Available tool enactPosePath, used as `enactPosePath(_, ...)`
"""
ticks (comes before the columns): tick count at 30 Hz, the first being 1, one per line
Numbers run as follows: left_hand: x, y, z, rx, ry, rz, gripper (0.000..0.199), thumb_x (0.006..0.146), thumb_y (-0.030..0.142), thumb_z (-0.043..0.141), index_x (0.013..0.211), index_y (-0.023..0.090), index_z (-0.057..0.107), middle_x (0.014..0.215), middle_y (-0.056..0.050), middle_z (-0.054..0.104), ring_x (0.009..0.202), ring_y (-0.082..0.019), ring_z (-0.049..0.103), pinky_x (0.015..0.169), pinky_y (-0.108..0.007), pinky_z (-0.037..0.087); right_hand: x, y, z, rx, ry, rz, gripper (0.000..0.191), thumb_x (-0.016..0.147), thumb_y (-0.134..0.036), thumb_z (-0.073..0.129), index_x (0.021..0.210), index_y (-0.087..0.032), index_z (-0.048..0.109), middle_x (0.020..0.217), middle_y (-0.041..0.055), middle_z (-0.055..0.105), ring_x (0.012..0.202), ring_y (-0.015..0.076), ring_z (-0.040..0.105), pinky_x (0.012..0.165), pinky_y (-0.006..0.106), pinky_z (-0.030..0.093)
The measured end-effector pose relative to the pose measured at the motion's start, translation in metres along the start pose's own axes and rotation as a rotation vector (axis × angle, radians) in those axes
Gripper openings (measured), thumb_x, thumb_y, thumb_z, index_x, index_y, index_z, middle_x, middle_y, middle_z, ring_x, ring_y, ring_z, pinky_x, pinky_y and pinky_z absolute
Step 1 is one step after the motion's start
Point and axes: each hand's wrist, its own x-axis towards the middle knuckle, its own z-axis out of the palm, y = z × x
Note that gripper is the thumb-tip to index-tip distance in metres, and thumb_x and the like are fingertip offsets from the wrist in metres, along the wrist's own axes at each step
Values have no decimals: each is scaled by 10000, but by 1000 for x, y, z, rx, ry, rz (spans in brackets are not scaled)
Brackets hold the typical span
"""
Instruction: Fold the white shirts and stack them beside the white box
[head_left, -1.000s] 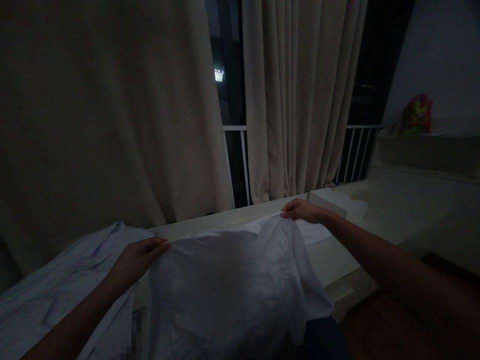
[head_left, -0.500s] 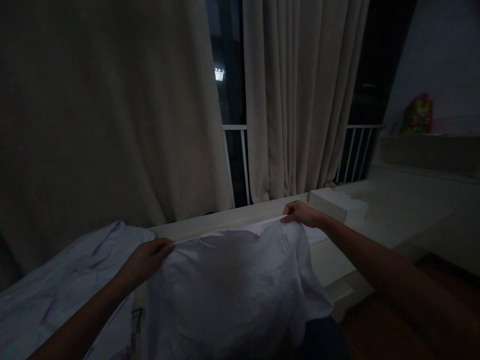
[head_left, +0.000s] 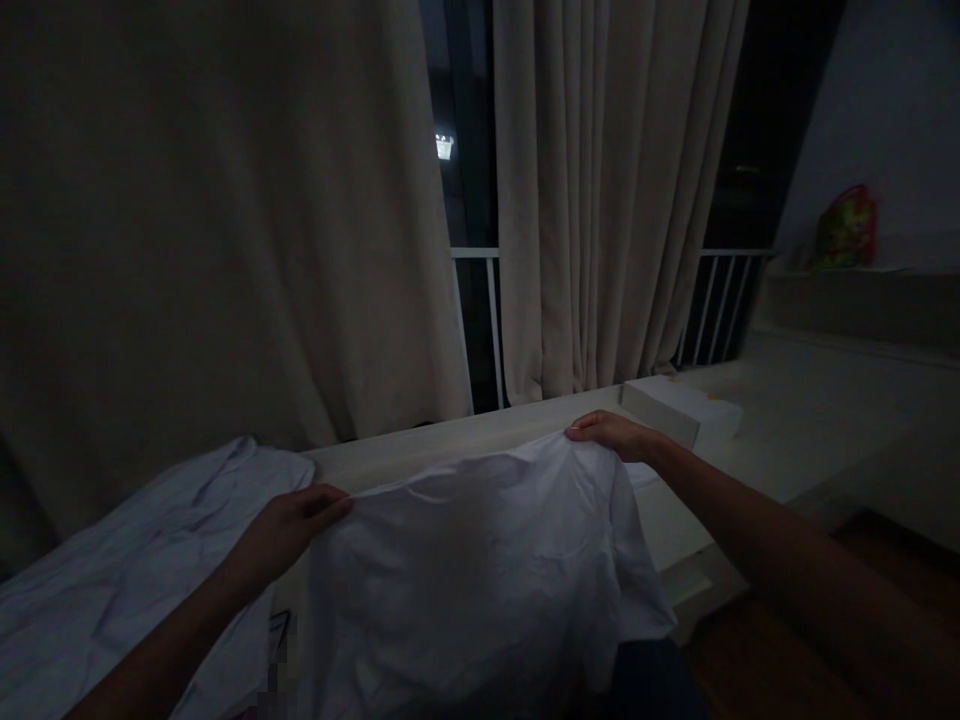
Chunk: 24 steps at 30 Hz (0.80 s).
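Observation:
A white shirt (head_left: pixel 465 570) hangs stretched between my two hands, its upper edge nearly straight and its lower part falling toward my lap. My left hand (head_left: pixel 300 515) pinches the left end of that edge. At the right end, my right hand (head_left: pixel 607 434) is closed on the cloth near a shoulder, with a sleeve drooping below it. Another pale, crumpled garment (head_left: pixel 172 540) lies to the left, partly behind my left forearm. The bottom of the held shirt runs out of the picture.
Beige curtains (head_left: pixel 600 200) hang behind the ledge (head_left: pixel 390 448), with a white railing (head_left: pixel 476 254) between them. A white box (head_left: pixel 667 402) sits at the right on the ledge. Farther right stands a red and green bag (head_left: pixel 847 228). Wooden floor (head_left: pixel 780 640) shows at lower right.
The shirt's upper edge is pulled a little smoother, and its sleeve has swung slightly right. Both hands keep their grip. The view has shifted slightly left.

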Motion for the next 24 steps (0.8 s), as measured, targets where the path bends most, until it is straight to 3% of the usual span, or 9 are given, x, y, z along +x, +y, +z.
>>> enactPosePath(3,-3,0,3,-53,12,-11,424,786,607,534,879,232,706,937,-1,732,918,-203,655,814,-256,464,6,10,-1,2,17,-19,387,674,-492,793,781,-137,681,701,41,674,576,133,590,554,239,468)
enactPosePath(8,11,-20,26,41,27,-58,434,753,607,532,807,221,722,832,-15,739,820,-214,673,710,-263,492,36,42,8,-265,139,-76,395,668,-513,774,690,-129,686,610,12,637,526,109,530,494,210,394)
enactPosePath(15,34,-54,49,48,103,-50,380,746,537,541,893,230,709,969,-11,744,947,-207,668,830,-257,493,76,72,10,-611,245,-140,304,762,-419,673,779,-123,739,672,20,677,588,132,570,521,214,392)
enactPosePath(19,55,-79,72,159,108,-106,382,798,502,452,921,224,684,990,-18,738,955,-192,665,858,-260,484,105,89,13,-785,313,-145,275,824,-366,616,871,-130,750,796,37,721,730,159,634,619,218,439)
enactPosePath(24,87,-120,113,291,103,-193,373,840,430,375,938,204,656,1038,-60,721,985,-209,655,861,-292,479,146,127,19,-896,279,-72,194,799,-221,631,939,-183,760,936,50,744,862,175,665,741,225,457)
